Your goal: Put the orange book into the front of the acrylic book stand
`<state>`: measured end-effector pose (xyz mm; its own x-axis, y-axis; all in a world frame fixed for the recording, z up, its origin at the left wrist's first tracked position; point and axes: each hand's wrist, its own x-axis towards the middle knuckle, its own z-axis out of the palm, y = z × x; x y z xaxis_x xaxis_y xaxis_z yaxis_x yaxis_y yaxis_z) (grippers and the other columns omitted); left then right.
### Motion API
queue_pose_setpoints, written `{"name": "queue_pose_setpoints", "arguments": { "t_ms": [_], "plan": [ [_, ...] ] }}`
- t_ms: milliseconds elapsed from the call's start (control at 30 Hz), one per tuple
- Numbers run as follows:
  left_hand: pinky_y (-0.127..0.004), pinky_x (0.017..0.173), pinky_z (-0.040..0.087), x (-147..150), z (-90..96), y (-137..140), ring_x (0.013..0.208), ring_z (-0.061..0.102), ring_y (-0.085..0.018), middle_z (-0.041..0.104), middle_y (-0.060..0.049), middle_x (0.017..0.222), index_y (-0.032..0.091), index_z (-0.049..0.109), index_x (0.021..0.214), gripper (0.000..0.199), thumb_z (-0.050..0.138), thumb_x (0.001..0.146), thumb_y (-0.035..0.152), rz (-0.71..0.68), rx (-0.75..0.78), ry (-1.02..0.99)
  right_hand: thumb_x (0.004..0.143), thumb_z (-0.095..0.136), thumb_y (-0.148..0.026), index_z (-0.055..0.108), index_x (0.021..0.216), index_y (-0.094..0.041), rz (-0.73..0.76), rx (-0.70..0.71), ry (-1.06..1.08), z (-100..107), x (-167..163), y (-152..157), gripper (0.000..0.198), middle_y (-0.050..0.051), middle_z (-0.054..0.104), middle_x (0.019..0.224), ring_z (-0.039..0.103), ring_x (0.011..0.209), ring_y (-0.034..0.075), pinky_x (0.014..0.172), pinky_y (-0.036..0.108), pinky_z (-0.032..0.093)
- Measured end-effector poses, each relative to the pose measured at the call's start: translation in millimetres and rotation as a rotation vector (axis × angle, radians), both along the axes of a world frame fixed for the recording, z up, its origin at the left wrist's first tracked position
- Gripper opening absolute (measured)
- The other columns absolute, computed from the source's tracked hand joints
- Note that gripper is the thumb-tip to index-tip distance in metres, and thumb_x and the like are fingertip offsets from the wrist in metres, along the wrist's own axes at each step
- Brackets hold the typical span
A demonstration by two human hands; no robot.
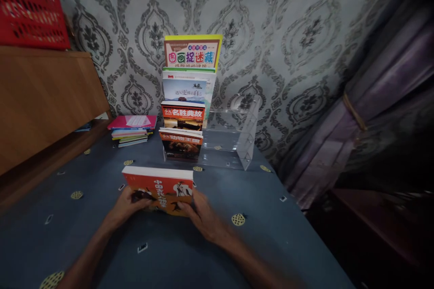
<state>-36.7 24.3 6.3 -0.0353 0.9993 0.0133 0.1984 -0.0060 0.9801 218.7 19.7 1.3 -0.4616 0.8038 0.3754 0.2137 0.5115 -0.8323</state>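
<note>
Between my two hands is a thick orange book (pixel 169 189) with white lettering, held sideways above the table and tilted so its cover faces me. My left hand (pixel 130 203) grips its left side, thumb on the cover. On the right side, my right hand (pixel 200 212) grips it the same way, thumb also across the cover. The fingers behind the book are hidden. Beyond it stands a clear tiered book rack (pixel 246 140). Its left part holds several upright books, among them a dark one with an orange top (pixel 181 144) at the front and a tall yellow-edged one (pixel 193 49) at the back.
A pile of books with a pink one (pixel 132 122) on top lies left of the rack. A wooden cabinet (pixel 50 99) with a red basket (pixel 32 9) stands at the left. The dark blue tablecloth (pixel 217 253) ends at the right near a purple curtain (pixel 325 158).
</note>
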Motion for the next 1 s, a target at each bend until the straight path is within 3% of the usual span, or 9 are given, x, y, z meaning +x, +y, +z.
{"name": "queue_pose_setpoints", "arguments": {
  "t_ms": [267,633,1000],
  "plan": [
    [-0.035,0.064,0.058,0,6.4,0,0.069,0.072,-0.028,0.079,-0.008,0.075,0.024,0.078,0.072,0.030,0.088,0.048,0.039,-0.015,0.074,0.004,0.099,0.052,-0.036,0.060,0.113,-0.022,-0.015,0.021,-0.038,-3,1,3,0.021,0.008,0.069,0.109,0.064,0.100,0.025,0.086,0.037,0.050],
    [-0.034,0.066,0.058,1,13.0,-3,0.069,0.071,-0.027,0.077,-0.008,0.074,0.022,0.077,0.070,0.034,0.090,0.045,0.041,0.000,0.034,-0.052,0.100,0.052,-0.037,0.057,0.118,-0.021,0.008,0.057,-0.022,-3,3,4,0.024,0.009,0.069,0.112,0.065,0.101,0.024,0.087,0.036,0.051],
    [-0.031,0.066,0.057,4,17.2,10,0.071,0.071,-0.025,0.079,-0.008,0.082,0.020,0.080,0.080,0.037,0.088,0.053,0.044,-0.077,0.038,-0.037,0.096,0.058,-0.038,0.057,0.122,-0.022,0.020,-0.048,-0.012,4,7,15,0.030,0.007,0.073,0.111,0.068,0.092,0.021,0.079,0.033,0.054]
  ]
}}
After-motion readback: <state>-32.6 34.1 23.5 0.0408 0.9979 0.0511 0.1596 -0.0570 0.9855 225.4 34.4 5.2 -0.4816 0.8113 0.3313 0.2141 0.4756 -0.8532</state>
